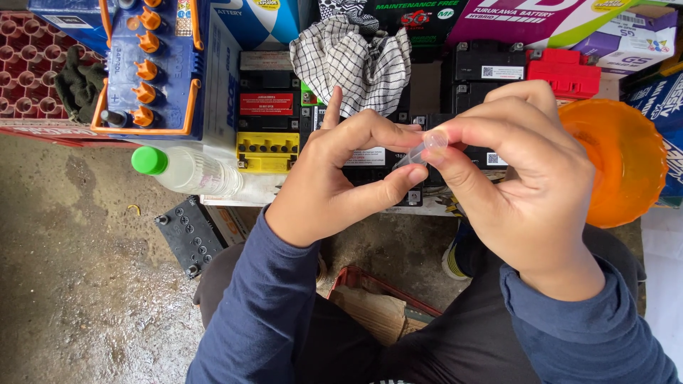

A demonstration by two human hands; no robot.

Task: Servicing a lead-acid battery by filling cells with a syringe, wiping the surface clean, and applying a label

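Two hands are meeting in front of you over a low bench crowded with batteries. Your left hand is curling its thumb and fingers toward the middle, the fingertips closing on the lower end of a small clear plastic tube, while its index finger is sticking up on its own. Your right hand is pinching the upper end of the same tube between thumb and forefinger, with the other fingers folding over the top. The tube is sitting tilted between the two hands, held in the air above a black battery at the front edge of the bench; how much of it is hidden inside your right fingers you cannot tell.

Just left of your left hand, a clear plastic bottle with a green cap is lying on its side. Behind it a yellow-topped battery is sitting beside a red-labelled black one, and farther left a blue battery with orange caps is standing against a red crate. A black-and-white checked cloth is lying draped over the batteries behind your hands. To your right, an orange plastic bowl is resting near your right wrist, with a red-topped battery behind it. Another small black battery is lying on the wet concrete floor beside your left knee.
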